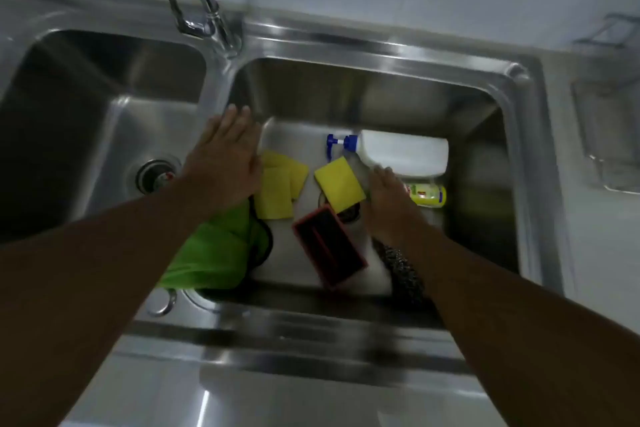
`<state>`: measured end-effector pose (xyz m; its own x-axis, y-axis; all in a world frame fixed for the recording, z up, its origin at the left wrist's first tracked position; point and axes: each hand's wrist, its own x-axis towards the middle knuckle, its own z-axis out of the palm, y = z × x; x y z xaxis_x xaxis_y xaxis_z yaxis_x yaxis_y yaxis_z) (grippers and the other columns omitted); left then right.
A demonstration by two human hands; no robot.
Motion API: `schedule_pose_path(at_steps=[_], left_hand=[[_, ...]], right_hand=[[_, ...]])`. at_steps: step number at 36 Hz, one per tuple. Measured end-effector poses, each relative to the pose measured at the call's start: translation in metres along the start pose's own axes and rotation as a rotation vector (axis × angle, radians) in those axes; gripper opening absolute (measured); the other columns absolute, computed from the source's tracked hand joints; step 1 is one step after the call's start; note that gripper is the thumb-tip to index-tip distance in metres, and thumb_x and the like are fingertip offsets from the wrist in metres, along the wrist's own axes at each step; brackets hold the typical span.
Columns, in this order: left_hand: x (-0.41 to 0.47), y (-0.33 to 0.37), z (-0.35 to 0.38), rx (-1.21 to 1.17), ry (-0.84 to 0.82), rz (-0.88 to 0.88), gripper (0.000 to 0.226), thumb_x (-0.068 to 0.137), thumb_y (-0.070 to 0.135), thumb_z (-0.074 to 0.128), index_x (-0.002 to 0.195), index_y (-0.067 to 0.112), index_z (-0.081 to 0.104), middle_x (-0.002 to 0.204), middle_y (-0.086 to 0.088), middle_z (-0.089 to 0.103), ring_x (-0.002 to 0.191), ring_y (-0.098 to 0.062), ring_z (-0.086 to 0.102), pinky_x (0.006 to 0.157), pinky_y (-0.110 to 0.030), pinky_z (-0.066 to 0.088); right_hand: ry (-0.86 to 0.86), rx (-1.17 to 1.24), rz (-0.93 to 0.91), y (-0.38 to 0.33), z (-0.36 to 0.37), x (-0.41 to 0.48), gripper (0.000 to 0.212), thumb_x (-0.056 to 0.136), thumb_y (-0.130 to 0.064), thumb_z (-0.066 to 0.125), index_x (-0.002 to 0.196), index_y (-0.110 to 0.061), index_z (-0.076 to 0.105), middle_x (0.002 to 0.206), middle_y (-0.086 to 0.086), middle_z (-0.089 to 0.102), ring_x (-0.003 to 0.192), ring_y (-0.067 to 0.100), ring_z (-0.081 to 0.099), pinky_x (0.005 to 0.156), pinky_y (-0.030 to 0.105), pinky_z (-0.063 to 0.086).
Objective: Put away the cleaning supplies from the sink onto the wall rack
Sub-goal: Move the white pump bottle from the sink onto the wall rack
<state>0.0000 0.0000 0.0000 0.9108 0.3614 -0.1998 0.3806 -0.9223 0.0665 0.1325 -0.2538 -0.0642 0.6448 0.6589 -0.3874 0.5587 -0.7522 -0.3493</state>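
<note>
A white spray bottle (403, 153) with a blue nozzle lies on its side at the back of the right basin of a steel double sink (381, 55). Just in front of it lie a small yellow bottle (427, 195) and a yellow sponge (339, 183). A red-edged black sponge (330, 244) sits nearer the front, and yellow cloths (278, 184) and a green cloth (214, 250) lie to the left. A dark scrubber (403, 269) shows beside the right forearm. The right hand (391, 199) reaches into the basin, fingers spread, empty, close to the spray bottle. The left hand (225, 159) hovers flat with fingers extended, holding nothing, over the basin's left edge. A faucet (204, 0) rises behind the divider. A wire wall rack (609, 104) hangs at far right.
</note>
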Motion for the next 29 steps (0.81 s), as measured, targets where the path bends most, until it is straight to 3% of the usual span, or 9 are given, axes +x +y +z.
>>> schedule_pose_path(at_steps=[3,7,14,18,22,25,29], left_hand=[[0.013,-0.011,0.003,0.029,0.035,0.013,0.066,0.097,0.031,0.043,0.155,0.005,0.024,0.166,-0.016,0.01,0.154,-0.03,0.004,0.124,-0.044,0.005],[0.022,-0.014,0.006,0.039,0.076,0.062,0.065,0.094,0.031,0.038,0.152,0.004,0.032,0.165,-0.016,0.014,0.154,-0.031,0.006,0.124,-0.046,0.008],[0.024,-0.017,0.013,0.09,0.14,0.096,0.061,0.093,0.025,0.044,0.148,0.0,0.038,0.162,-0.021,0.022,0.153,-0.034,0.011,0.125,-0.047,0.009],[0.025,-0.016,0.014,0.112,0.142,0.09,0.061,0.095,0.026,0.04,0.15,-0.001,0.035,0.162,-0.02,0.021,0.153,-0.034,0.01,0.124,-0.049,0.01],[0.025,-0.017,0.017,0.111,0.161,0.094,0.061,0.097,0.027,0.037,0.15,-0.002,0.032,0.162,-0.021,0.022,0.153,-0.034,0.011,0.124,-0.048,0.011],[0.025,-0.018,0.018,0.12,0.165,0.091,0.062,0.097,0.028,0.036,0.151,-0.002,0.031,0.163,-0.02,0.021,0.153,-0.033,0.009,0.125,-0.048,0.011],[0.025,-0.017,0.019,0.122,0.156,0.088,0.064,0.097,0.031,0.037,0.152,-0.001,0.03,0.163,-0.02,0.021,0.153,-0.033,0.009,0.125,-0.046,0.009]], right_hand=[[0.035,-0.077,0.004,0.003,-0.002,0.027,0.076,0.09,-0.012,0.05,0.155,0.0,0.013,0.164,0.02,0.009,0.153,0.036,0.003,0.123,0.046,0.008],[0.054,-0.181,0.007,0.005,-0.004,0.057,0.076,0.092,-0.013,0.048,0.155,0.002,0.008,0.164,0.021,0.004,0.153,0.036,0.0,0.123,0.046,0.006],[0.049,-0.183,0.052,0.004,-0.017,0.091,0.074,0.099,-0.035,0.046,0.157,-0.005,0.01,0.166,0.014,0.005,0.154,0.03,0.0,0.126,0.043,0.005],[0.093,-0.181,0.137,0.005,-0.018,0.096,0.095,0.081,-0.016,0.071,0.156,-0.005,0.015,0.163,0.014,0.016,0.153,0.034,0.006,0.125,0.044,0.011],[0.099,-0.26,0.149,0.013,-0.016,0.098,0.113,0.066,-0.026,0.088,0.154,-0.005,0.019,0.156,0.017,0.027,0.148,0.036,0.019,0.123,0.046,0.018],[0.118,-0.306,0.11,0.017,-0.017,0.101,0.109,0.066,-0.03,0.088,0.151,-0.007,0.024,0.15,0.015,0.035,0.142,0.035,0.03,0.12,0.047,0.023],[0.161,-0.302,0.1,0.017,-0.02,0.104,0.093,0.064,-0.019,0.088,0.142,-0.011,0.038,0.14,0.012,0.048,0.13,0.033,0.044,0.113,0.045,0.032]])
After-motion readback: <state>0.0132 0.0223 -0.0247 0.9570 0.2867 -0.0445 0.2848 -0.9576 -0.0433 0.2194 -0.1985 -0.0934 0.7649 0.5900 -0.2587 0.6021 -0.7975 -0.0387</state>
